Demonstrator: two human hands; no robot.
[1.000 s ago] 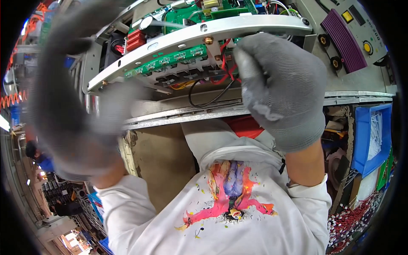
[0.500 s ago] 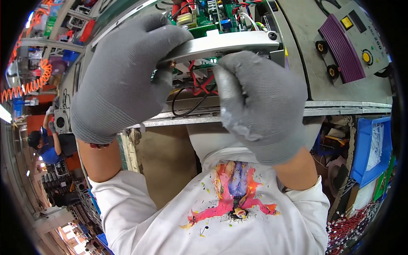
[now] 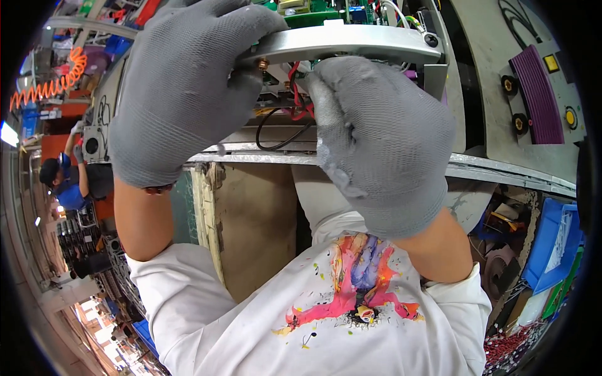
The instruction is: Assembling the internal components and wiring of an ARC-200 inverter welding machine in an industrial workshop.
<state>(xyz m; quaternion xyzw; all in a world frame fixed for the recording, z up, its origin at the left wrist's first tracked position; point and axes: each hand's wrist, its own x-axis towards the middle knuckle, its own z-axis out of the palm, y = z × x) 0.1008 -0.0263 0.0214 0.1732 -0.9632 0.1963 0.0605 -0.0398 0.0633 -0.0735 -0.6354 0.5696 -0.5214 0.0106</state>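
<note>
A curved silver metal bar (image 3: 351, 41) runs across the front of an electronic unit with a green circuit board (image 3: 316, 17). My left hand (image 3: 188, 94), in a grey knit glove, is closed round the bar's left end, thumb below and fingers above. A copper-coloured screw (image 3: 263, 64) shows under the bar beside that thumb. My right hand (image 3: 389, 138), gloved alike, is closed in a pinch just beneath the bar's middle; its fingertips hide whatever they hold. Red wires (image 3: 293, 88) and a black cable loop (image 3: 266, 133) hang between my hands.
To the right on the bench stands a device panel with purple ribbed sides (image 3: 538, 94) and black terminals. A blue bin (image 3: 552, 244) sits low at right, above a heap of red wires (image 3: 517, 348). An orange coiled hose (image 3: 47, 81) hangs at left. Another person (image 3: 69, 178) works farther off.
The view has shifted, so the bench device sits farther right. My right fingertips remain under the bar; my left hand keeps its hold on the bar's end.
</note>
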